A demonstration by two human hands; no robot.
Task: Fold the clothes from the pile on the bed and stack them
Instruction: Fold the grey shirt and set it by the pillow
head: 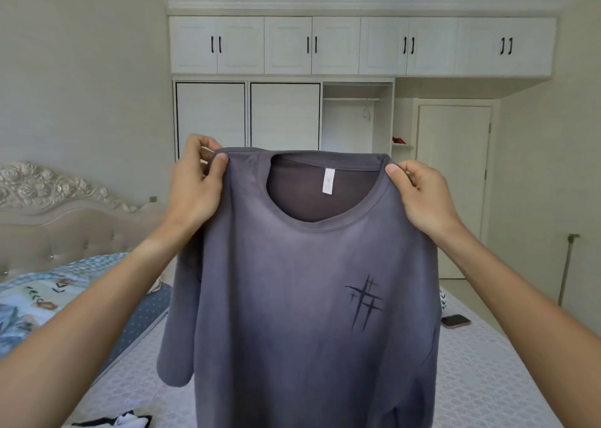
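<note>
Shoulders of the grey T-shirt (302, 297) are pinched by left hand (195, 183) and right hand (419, 193), fingers curled shut on the fabric, so it hangs flat above the bed (481, 379), probably for folding.

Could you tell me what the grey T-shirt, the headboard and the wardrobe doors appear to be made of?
Grey T-shirt: soft matte knit, probably cotton jersey; it drapes limply and has a ribbed neckband.
Headboard: padded beige upholstery, leather or fabric unclear, with button tufting under a carved, pearly floral crest.
Wardrobe doors: white painted or laminated board, smooth satin finish; the upper cabinets carry dark handles, likely metal.
</note>
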